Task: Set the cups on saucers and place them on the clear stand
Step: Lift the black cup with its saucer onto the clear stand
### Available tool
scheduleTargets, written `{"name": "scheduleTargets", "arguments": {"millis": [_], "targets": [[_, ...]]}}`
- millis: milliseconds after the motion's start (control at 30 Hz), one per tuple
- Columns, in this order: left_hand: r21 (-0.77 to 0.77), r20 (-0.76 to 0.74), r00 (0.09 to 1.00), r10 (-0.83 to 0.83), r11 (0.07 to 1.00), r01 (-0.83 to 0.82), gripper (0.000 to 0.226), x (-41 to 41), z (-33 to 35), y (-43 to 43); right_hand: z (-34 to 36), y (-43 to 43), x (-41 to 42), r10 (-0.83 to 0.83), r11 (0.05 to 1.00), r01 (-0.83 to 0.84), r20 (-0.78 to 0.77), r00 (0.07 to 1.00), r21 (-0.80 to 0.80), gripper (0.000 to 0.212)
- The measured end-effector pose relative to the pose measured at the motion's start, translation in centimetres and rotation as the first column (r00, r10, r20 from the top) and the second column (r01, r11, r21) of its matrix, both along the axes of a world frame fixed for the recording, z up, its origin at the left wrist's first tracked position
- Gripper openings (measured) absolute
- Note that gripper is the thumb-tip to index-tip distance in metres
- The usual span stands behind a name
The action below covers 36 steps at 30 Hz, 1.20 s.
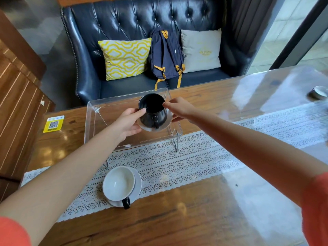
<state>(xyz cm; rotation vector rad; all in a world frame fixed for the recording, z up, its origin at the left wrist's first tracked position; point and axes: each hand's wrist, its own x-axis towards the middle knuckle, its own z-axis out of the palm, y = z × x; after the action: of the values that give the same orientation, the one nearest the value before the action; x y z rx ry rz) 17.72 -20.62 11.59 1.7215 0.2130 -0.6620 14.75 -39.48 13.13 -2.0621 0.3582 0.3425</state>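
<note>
Black cup (152, 108) sits on a pale saucer (166, 122), and both hands carry the pair over the top of the clear stand (99, 112), toward the stand's right half; whether the saucer already touches the top cannot be told. The left hand (126, 123) grips the saucer's left edge, thumb at the cup's rim, fingers (134, 131) curled beneath. The right hand (179, 108) pinches the cup's rim on the stand's right side, with its lower fingers (175, 118) against the saucer's edge. The cup's handle points away from the stand's back edge, toward the person.

In front of the stand, a white-lined cup (118, 182) with a dark handle rests on a second saucer (137, 183), on a lace runner (177, 166) that passes under the stand's front legs. The stand rests on a wooden surface (177, 219) under a glossy sheet. Left of the stand lies a yellow sticker (53, 123). Behind the stand, a dark sofa (124, 18) holds a yellow patterned cushion (125, 57), a navy backpack (166, 54) and a grey cushion (201, 49).
</note>
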Motion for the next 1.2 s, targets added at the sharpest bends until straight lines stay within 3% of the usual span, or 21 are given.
{"name": "scheduleTargets", "arguments": {"millis": [267,433,600,800,1133,1200], "targets": [[-0.045,-0.063,0.994,0.084,0.995,-0.087,0.037,1.7,-0.4,-0.2,0.7,0.2,3.0,0.166,0.954,-0.202,-0.174,0.971,-0.22,0.052],[-0.061,-0.072,0.992,0.102,0.992,-0.106,0.048,2.7,-0.6,-1.1,1.0,-0.3,4.9,0.194,0.936,-0.246,-0.212,0.958,-0.252,0.05],[-0.091,-0.069,0.988,0.137,0.985,-0.144,0.065,3.2,-0.8,-1.8,0.7,-0.9,5.2,0.185,0.942,-0.224,-0.168,0.968,-0.251,0.051],[-0.067,-0.064,0.994,0.094,0.993,-0.098,0.043,3.2,-1.0,-1.5,0.0,-0.7,4.9,0.175,0.943,-0.197,-0.105,0.979,-0.268,0.053],[-0.032,-0.048,0.998,0.03,0.999,-0.032,0.054,1.9,-1.0,-1.1,-0.7,-1.1,3.9,0.195,0.915,-0.216,-0.097,0.976,-0.34,0.051],[-0.011,-0.043,0.999,0.015,1.0,-0.015,0.055,1.5,-0.5,-1.1,-0.1,-0.8,3.4,0.202,0.875,-0.225,-0.101,0.974,-0.428,0.05]]}}
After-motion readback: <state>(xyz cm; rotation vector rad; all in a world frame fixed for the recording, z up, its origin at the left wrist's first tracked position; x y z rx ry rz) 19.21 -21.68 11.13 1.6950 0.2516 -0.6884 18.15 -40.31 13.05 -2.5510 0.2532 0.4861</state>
